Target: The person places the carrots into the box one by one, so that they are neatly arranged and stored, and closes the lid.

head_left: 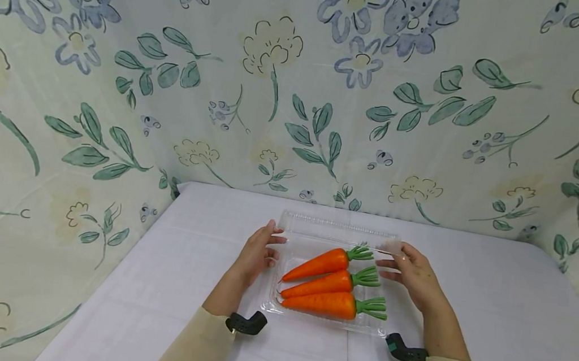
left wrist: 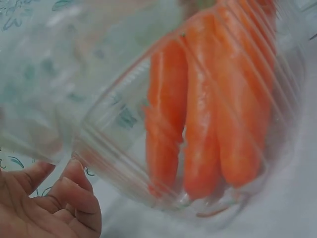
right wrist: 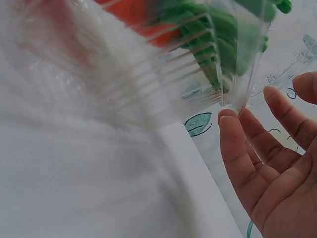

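Note:
Three orange carrots point(head_left: 318, 304) with green tops point(head_left: 371, 307) lie side by side in a clear plastic clamshell box point(head_left: 279, 307). The box's clear lid point(head_left: 339, 225) rises along the far side, raised from the carrots. At the left side, my left hand point(head_left: 258, 252) pinches the edge of the lid between thumb and fingers; its fingertips point(left wrist: 74, 168) meet the plastic in the left wrist view. My right hand point(head_left: 412, 272) grips the lid's right corner, with a fingertip point(right wrist: 229, 116) against the plastic in the right wrist view. Blur and see-through plastic obscure the exact contact.
The box rests on a table with a white cloth point(head_left: 205, 219). Behind and to the sides hangs a floral curtain point(head_left: 355, 123). A black wrist strap device point(head_left: 247, 323) sits on my left wrist, another point(head_left: 406, 351) on my right.

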Tool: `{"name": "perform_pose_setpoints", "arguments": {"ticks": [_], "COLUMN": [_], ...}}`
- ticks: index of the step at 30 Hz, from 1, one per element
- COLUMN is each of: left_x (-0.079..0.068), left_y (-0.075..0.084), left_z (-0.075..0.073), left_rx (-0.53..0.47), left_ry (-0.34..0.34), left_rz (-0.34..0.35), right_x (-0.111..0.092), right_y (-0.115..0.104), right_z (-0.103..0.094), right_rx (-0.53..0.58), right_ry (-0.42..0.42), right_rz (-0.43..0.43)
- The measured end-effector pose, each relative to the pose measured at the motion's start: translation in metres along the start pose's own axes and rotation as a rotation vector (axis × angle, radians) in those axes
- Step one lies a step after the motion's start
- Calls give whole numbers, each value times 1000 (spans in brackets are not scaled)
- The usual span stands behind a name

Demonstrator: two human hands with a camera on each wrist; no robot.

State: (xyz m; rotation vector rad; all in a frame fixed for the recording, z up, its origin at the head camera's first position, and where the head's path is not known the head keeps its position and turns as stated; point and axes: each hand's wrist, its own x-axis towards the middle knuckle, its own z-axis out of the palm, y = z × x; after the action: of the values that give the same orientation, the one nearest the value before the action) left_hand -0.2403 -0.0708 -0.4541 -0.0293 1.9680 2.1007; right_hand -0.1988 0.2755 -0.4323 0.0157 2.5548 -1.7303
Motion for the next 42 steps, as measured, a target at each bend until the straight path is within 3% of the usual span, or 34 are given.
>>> {"name": "perform_pose_setpoints", "arguments": {"ticks": [4, 11, 19, 22, 26, 29, 32, 36, 42], "left_x": [0, -3, -13, -20, -28, -33, -36, -35, -29], "left_y": [0, 2, 17, 23, 34, 40, 42, 39, 30], "left_z": [-2, -11, -17, -19, -22, -22, -20, -15, -2], "left_rx": [28, 60, 277, 377, 496, 539, 559, 595, 627], "left_ry": [-31, -63, -66, -85, -114, -142, -149, -96, 67], "left_rz": [-14, -8, 25, 22, -35, -76, -64, -11, 98], "right_x": [-1, -6, -19, -26, -33, -37, -38, -37, -32], "right_y": [0, -7, -26, -33, -40, -44, -47, -47, -41], "right_z": [-4, -9, -14, -15, -17, -18, -17, -13, -4], "right_rx": [-23, -179, -283, -316, -340, -333, -317, -315, -354], "right_ry": [-17, -59, -162, -207, -268, -302, -314, -299, -186], "right_rz": [9, 75, 48, 104, 211, 251, 255, 213, 136]}}
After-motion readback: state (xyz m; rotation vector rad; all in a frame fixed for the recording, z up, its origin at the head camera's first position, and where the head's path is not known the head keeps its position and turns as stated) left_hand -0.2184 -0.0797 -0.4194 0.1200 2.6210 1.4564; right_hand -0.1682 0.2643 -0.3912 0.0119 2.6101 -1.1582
